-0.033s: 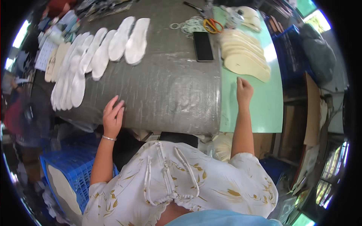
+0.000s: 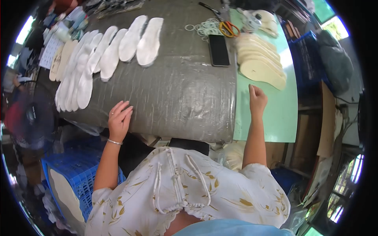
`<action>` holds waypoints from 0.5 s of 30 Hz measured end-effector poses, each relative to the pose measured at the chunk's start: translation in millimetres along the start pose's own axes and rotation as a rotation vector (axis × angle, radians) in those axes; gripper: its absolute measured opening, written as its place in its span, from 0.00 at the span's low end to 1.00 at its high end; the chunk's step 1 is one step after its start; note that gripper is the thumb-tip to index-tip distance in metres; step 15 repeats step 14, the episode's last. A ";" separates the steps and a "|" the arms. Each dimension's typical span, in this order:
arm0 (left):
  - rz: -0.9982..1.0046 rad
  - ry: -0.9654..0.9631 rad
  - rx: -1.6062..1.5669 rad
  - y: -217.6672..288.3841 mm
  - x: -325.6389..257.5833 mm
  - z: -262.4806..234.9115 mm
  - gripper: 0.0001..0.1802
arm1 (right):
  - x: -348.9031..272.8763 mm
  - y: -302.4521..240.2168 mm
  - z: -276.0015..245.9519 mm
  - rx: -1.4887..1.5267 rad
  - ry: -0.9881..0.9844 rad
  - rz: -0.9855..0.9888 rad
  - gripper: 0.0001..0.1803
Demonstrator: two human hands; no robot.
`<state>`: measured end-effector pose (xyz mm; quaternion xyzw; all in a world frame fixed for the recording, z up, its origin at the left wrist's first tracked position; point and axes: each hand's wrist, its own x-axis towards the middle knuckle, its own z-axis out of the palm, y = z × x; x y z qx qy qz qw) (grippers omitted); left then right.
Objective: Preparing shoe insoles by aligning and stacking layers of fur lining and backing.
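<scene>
My left hand (image 2: 119, 120) lies flat, fingers apart, on the grey wrapped table top (image 2: 181, 98) near its front edge and holds nothing. My right hand (image 2: 256, 100) rests on the green mat (image 2: 283, 118) with its fingers curled in, nothing in them, just below a fanned stack of cream insoles (image 2: 262, 63). A row of overlapping white insoles (image 2: 110, 55) runs across the far left of the table, well beyond my left hand.
A black phone (image 2: 218, 49) lies between the two insole groups, with white rings (image 2: 204, 28) and orange-handled scissors (image 2: 228, 28) behind it. A blue crate (image 2: 75, 173) holding a cream insole stands at my lower left, another blue crate (image 2: 305, 59) at the right. A fan (image 2: 31, 118) stands left.
</scene>
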<state>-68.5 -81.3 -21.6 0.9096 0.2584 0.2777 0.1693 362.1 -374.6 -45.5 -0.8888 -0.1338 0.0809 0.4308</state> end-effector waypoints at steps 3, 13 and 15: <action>0.201 -0.142 -0.026 -45.4 6.4 -2.8 0.13 | -41.4 -23.0 13.5 -0.041 -0.039 -0.222 0.18; 0.143 -0.419 -0.104 -65.3 28.9 -1.2 0.47 | -14.6 -125.4 104.4 -0.265 0.007 -0.288 0.49; 0.137 -0.428 -0.136 -67.2 29.1 0.5 0.47 | -13.4 -131.8 106.4 -0.277 0.010 -0.283 0.49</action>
